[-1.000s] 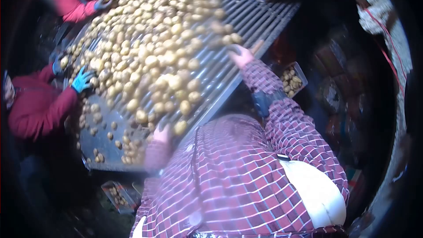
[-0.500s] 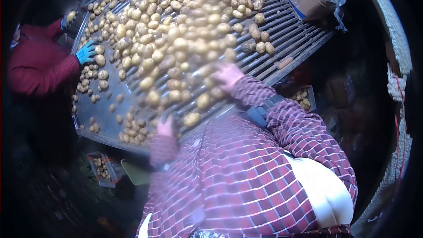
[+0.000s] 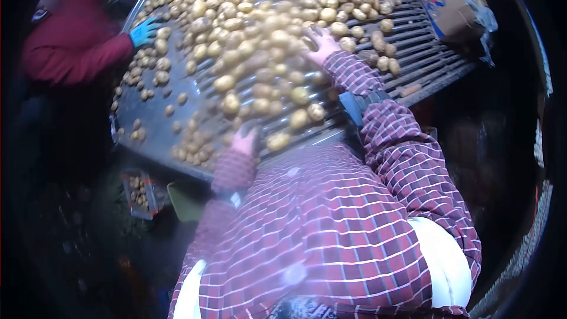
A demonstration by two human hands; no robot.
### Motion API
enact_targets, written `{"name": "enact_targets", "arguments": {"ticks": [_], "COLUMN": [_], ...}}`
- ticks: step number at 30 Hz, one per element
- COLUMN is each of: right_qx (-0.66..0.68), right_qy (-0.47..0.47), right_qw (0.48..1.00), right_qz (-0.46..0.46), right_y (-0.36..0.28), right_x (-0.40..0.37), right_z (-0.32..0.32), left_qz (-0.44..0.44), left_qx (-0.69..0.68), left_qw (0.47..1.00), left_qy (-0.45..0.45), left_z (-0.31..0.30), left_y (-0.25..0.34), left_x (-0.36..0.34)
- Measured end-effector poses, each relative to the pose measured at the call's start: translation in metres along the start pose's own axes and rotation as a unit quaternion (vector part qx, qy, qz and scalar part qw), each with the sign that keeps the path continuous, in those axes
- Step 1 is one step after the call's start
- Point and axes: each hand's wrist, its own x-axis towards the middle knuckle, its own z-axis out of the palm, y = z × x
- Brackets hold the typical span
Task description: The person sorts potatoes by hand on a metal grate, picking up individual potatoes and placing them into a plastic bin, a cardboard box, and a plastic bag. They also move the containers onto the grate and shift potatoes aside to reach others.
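Observation:
My right hand (image 3: 322,45) reaches over the slatted sorting table (image 3: 434,41), fingers spread at the near side of the potato pile (image 3: 260,29). Several loose potatoes lie just beyond its fingertips. Lower down, at the table's near edge, is my left hand (image 3: 244,141). It is blurred, and its darker fingertips point away from me. To its left sits a cluster of small potatoes (image 3: 195,145); to its right, a larger potato (image 3: 278,140) rests on the slats.
Across at the left, a person in a dark red top (image 3: 74,41) has a blue-gloved hand (image 3: 144,32) beside potatoes. A cardboard box (image 3: 440,0) stands at the table's far right. Below left are a crate of potatoes (image 3: 140,195) and a green container (image 3: 184,202).
The view has shifted, so the table sits higher and further right. My right hand has reached farther forward into the pile, fingers spread. My left hand stays near the table's edge.

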Motion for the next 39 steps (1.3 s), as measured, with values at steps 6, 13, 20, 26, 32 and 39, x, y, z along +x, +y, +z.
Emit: {"name": "enact_targets", "arguments": {"ticks": [6,13,20,26,32,39], "right_qx": [-0.126,-0.126,0.041,0.003,-0.223,-0.252], "right_qy": [-0.085,-0.174,-0.007,-0.030,-0.233,-0.218], "right_qw": [0.988,0.974,0.997,0.972,0.927,0.942], "right_qz": [-0.039,-0.071,-0.070,-0.231,-0.193,-0.027], "right_y": [-0.041,-0.011,-0.014,-0.120,-0.194,-0.149], "right_x": [-0.039,-0.120,-0.051,0.076,0.089,0.093], "right_z": [-0.009,-0.032,-0.036,-0.022,0.018,-0.023], "left_qz": [0.335,0.288,0.158,0.060,0.032,0.077], "left_qx": [0.130,0.492,-0.084,-0.273,-0.257,-0.239], "left_qw": [0.908,0.814,0.984,0.956,0.965,0.967], "left_qy": [0.217,0.112,0.003,-0.094,-0.041,0.037], "left_z": [-0.022,-0.028,-0.017,-0.019,-0.030,-0.066], "left_y": [-0.002,0.069,0.060,0.042,0.054,0.030], "left_x": [0.023,0.055,0.024,-0.020,-0.046,-0.021]}}
